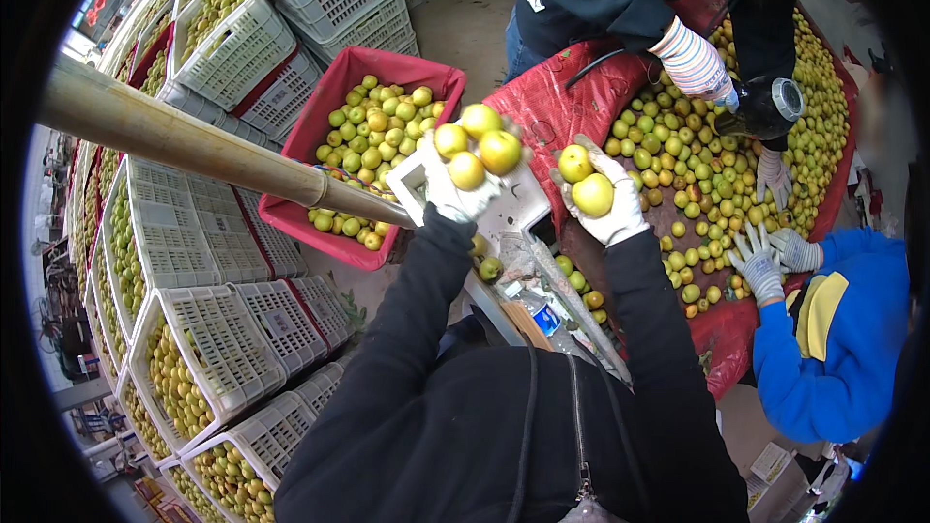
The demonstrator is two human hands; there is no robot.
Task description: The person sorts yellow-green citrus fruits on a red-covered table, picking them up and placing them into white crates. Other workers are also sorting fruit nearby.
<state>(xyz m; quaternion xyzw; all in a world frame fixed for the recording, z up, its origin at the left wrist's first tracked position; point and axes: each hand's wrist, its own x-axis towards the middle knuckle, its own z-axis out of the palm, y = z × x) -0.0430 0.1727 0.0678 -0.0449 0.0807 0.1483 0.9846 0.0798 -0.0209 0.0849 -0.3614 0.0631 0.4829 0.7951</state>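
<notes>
My left hand point(452, 189), in a white glove, holds several round yellow-green fruits point(466, 171), apple- or pear-like. It is above a white surface beside a red-lined crate point(450, 80) that holds many such fruits. In my white-gloved right hand point(623, 214) lie two more fruits point(592, 194), cupped between palm and fingers. That hand is over the near left edge of a large red-lined bed point(607, 265) with a broad heap of fruit point(697, 167). Two loose fruits point(490, 269) lie below my left wrist.
A bamboo pole point(196, 145) slants across the left. Stacked white plastic crates point(225, 225) full of fruit line that side. Two co-workers' gloved hands point(759, 265) are at the heap; one point(697, 69) grips a dark container point(755, 112). A littered tray point(538, 290) is before me.
</notes>
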